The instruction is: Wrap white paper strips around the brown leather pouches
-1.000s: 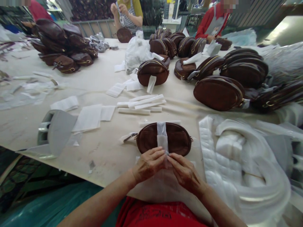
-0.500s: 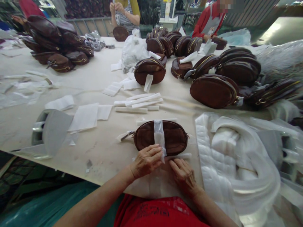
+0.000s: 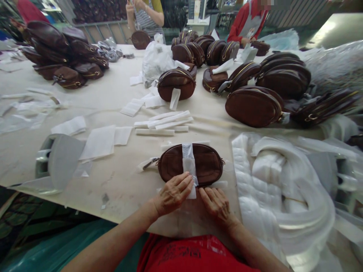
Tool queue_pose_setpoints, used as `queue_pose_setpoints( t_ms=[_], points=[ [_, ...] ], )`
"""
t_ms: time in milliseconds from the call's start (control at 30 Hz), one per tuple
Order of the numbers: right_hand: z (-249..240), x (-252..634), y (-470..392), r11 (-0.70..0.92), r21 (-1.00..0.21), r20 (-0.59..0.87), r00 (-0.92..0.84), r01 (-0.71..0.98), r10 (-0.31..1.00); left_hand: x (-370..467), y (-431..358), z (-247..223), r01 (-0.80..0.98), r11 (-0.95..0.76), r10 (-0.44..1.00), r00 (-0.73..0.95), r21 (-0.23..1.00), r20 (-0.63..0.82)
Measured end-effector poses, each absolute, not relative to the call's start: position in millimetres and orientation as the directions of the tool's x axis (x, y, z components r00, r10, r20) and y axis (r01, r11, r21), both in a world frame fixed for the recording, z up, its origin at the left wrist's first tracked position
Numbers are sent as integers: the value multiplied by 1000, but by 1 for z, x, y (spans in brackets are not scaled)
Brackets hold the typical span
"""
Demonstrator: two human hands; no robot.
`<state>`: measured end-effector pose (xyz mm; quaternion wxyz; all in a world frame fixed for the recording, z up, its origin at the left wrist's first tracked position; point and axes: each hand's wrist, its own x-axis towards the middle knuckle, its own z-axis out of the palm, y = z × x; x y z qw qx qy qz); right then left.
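One strip [image 3: 188, 164] across bag [image 3: 208, 165]; left hand [image 3: 173, 192] alone on it, fingers flat; right hand [image 3: 217, 205] at bag edge, grip unclear.

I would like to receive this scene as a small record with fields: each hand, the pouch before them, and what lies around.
left hand: fingers resting on the lower part of the white wrap
right hand: fingertips at the lower edge of the brown pouch; any grip unclear
pouch: oval, lying down, wrap across its middle
beyond pouch: loose white strips, upright pouch
right side: white foam-like sheeting
far left: piled brown pouches
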<state>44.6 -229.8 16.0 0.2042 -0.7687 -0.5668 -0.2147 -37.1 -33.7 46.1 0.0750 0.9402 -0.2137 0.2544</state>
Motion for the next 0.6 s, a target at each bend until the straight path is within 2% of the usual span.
queue_pose_setpoints(
  t_ms=[200,467,533,600],
  points=[
    [23,45,-227,-267,-62,566,255,962,784,-35,-38,47,-423,-905,-380,750,-50,542],
    [28,51,-222,-271,-63,555,259,961,791,-33,-37,35,-414,-910,-341,722,-18,602],
    [28,49,-223,-263,-106,529,278,959,802,-33,-38,33,-406,-914,-321,717,-4,618],
    [27,44,-226,-218,-227,480,304,949,823,-33,-39,31,-389,-921,-290,725,23,624]
  ],
)
